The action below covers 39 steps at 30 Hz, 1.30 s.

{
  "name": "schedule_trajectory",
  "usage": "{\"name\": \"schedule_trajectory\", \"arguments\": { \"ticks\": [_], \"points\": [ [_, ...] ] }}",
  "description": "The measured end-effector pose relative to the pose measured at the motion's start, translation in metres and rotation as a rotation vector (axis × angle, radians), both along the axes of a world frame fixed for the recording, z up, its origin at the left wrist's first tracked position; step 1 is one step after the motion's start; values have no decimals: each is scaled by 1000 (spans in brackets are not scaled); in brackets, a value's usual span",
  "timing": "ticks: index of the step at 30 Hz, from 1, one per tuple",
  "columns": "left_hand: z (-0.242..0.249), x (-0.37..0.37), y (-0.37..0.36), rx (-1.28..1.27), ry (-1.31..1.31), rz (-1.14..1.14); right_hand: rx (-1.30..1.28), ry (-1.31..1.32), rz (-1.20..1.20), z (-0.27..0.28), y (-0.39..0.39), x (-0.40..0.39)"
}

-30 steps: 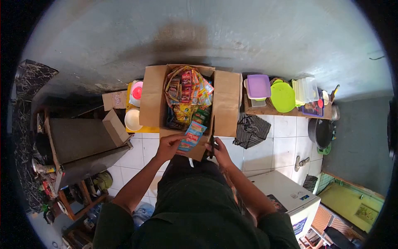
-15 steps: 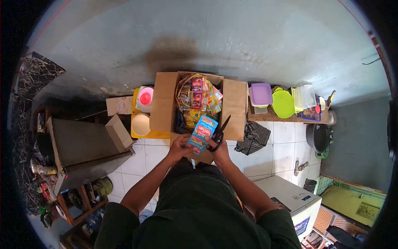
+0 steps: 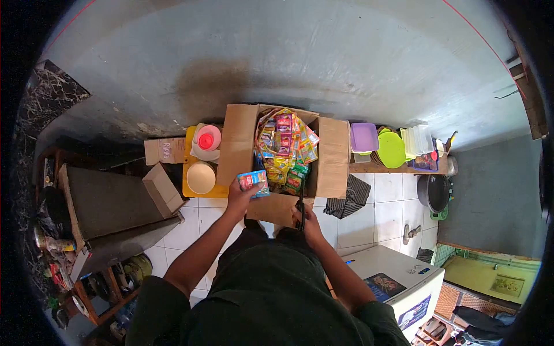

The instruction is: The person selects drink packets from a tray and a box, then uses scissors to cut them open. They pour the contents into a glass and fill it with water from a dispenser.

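Note:
My left hand (image 3: 240,200) is closed around a blue-and-red strip of sachets (image 3: 253,182), folded short, over the left front of an open cardboard box (image 3: 333,157). In my right hand (image 3: 311,226) are black-handled scissors (image 3: 300,203), pointing upward at the box's front right corner. I cannot make out whether the blades are apart. Inside the box lie many colourful sachets: red-purple ones (image 3: 283,135) in a round basket at the back, yellow ones (image 3: 278,172) and green ones (image 3: 296,177) nearer me.
Left of the box, a yellow stool (image 3: 199,191) carries a cream bowl (image 3: 201,177) and pink containers (image 3: 208,140). To the right, a bench holds a purple lid (image 3: 365,138) and green plates (image 3: 392,150). A striped cloth (image 3: 348,196) hangs below. A white fridge (image 3: 398,277) stands at lower right.
The blue sachet strip, stretched between both hands before, is now shorter and in my left hand alone, farther left. My right hand has moved away rightward and lower with the scissors. Green sachets show now.

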<state>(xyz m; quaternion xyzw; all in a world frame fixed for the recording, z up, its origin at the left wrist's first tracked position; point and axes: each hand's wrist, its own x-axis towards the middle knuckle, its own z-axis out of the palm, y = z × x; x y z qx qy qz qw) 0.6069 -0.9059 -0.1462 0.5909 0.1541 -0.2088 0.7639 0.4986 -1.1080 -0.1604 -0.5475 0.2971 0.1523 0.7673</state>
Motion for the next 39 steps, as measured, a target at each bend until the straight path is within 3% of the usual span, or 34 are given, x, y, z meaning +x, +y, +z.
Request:
{"name": "schedule_trajectory", "arguments": {
  "ticks": [3,5,9,11,17,20,28,30,33,35,39],
  "points": [
    [28,14,-8,-43,-56,-65,74,-30,49,-19,-5,-10],
    [46,18,-15,-262,-11,-87,108,-68,84,-21,-15,-14],
    [40,20,-30,-199,-35,-4,8,-82,274,-11,-31,-10],
    [34,22,-34,-167,-8,-6,4,-227,425,-13,-40,-7],
    [36,22,-46,-160,-30,83,207,-262,422,-43,-43,-2],
    [47,21,-47,-95,-27,68,205,-439,468,-26,-43,13],
    [46,22,-52,15,-93,94,237,-388,540,-3,-53,33],
    [50,28,-51,-89,-106,147,238,-408,568,1,-55,30],
    [60,32,-52,-109,-85,124,208,-333,542,0,-51,24],
    [65,30,-56,-94,-57,105,406,-409,509,4,-46,29],
    [70,23,-61,-66,-35,40,346,-512,436,16,-34,38]
  ]
}}
